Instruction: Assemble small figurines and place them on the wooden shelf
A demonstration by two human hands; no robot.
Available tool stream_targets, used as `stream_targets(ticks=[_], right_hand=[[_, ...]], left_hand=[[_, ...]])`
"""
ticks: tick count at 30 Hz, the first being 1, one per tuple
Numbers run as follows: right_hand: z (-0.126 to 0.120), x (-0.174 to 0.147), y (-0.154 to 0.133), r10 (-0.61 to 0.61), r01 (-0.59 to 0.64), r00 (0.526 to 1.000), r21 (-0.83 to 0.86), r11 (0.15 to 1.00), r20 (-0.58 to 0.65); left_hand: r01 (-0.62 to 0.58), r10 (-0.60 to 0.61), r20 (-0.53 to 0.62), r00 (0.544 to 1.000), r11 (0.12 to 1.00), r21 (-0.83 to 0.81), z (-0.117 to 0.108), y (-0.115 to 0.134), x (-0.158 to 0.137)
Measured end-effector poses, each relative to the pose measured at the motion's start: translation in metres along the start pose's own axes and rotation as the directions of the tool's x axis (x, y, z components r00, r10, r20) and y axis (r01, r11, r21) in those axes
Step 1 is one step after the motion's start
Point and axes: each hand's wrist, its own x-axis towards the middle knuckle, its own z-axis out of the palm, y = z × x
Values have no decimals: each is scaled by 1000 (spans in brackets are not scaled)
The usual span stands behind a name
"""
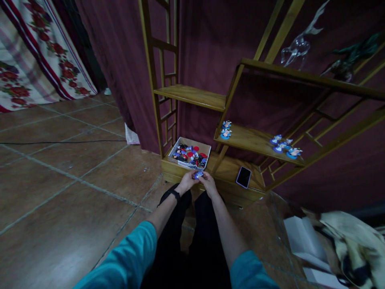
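Note:
A small purple-and-white figurine [198,175] is held between the fingers of my left hand [189,180] and my right hand [208,182], above my knees. Just beyond it, an open cardboard box [207,151] on the low shelf holds several small figurines and red discs. Two figurines on blue bases [225,133] stand at the left end of the middle shelf [246,138]. Near that shelf's right end is a group of several figurines, among them a purple one [279,147] and one on a blue base [294,152].
A phone [243,177] lies on the low shelf, right of the box. Higher up are a bare wooden shelf [192,95], a clear glass animal figure [297,48] and a dark green sculpture [351,56]. White boxes [305,241] and pale cloth [355,233] lie at the right.

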Motion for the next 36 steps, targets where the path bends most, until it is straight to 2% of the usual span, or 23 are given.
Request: stream_targets(ticks=[3,7,10,12,19,23,29,36], right_hand=[[-1,2,2,-10,9,1000,-43,999,-20],[-1,-1,-3,-2,2,999,-14,1000,-33],[0,-4,-9,17,-15,999,45,999,-28],[0,-6,-10,31,-29,999,77,997,-27],[1,-5,-10,92,-89,995,95,992,-27],[2,-4,-11,122,-119,992,99,988,-29],[1,-2,-9,120,-117,992,101,988,-31],[1,-3,-11,111,-108,993,62,992,-42]], left_hand=[[-69,70,-1,998,975,209,1,-1,-1],[-153,175,-15,984,895,419,3,2,-7],[-181,214,-15,977,859,479,3,4,-10],[-162,192,-18,981,869,467,2,5,-10],[-48,41,43,998,978,201,-3,6,-4],[9,-9,82,997,1000,3,-3,10,-3],[122,-93,140,986,969,-217,-3,16,-6],[224,-161,177,971,875,-430,-4,21,-8]])
